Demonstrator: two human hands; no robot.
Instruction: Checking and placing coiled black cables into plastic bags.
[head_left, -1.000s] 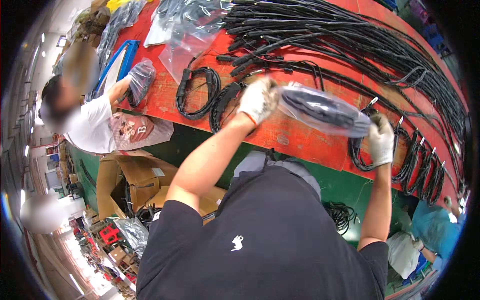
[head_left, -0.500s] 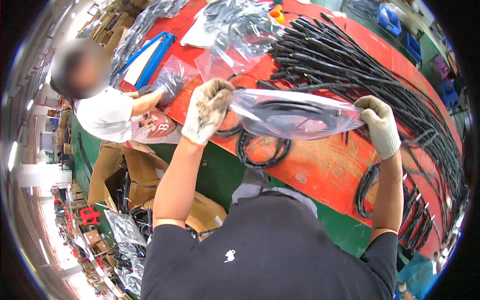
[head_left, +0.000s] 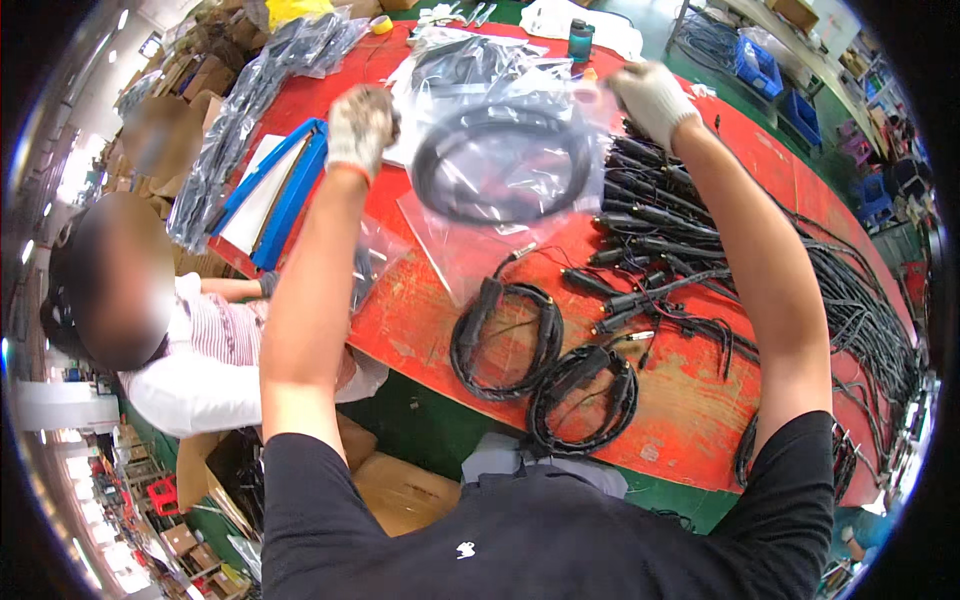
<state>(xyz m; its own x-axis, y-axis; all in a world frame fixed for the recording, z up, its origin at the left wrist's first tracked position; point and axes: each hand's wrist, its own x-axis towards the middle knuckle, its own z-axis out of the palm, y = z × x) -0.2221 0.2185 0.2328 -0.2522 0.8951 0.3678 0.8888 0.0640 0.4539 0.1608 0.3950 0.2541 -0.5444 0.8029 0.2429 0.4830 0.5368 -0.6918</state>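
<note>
My left hand [head_left: 362, 128], in a soiled white work glove, is closed at the left edge of a clear plastic bag [head_left: 595, 185]. My right hand [head_left: 652, 102], gloved too, pinches the bag's upper right corner. Inside the bag lies a coiled black cable [head_left: 430, 175], somewhat blurred. The bag hangs stretched between both hands, above the far part of the red table [head_left: 440, 345]. Below it on the table rest two more coiled black cables, one coil [head_left: 460, 355] at the left and another [head_left: 625, 400] nearer the front edge.
A large bundle of black cables [head_left: 680, 215] covers the table's right side. Filled plastic bags [head_left: 450, 65] pile up at the back, near a dark bottle [head_left: 580, 42]. A blue frame [head_left: 285, 205] lies at the left, beside a co-worker [head_left: 190, 380]. A cardboard box [head_left: 400, 490] stands below.
Both hands have moved up and away over the table with the bagged cable. The bag now shows its broad side, and the coils on the table are in fuller view.
</note>
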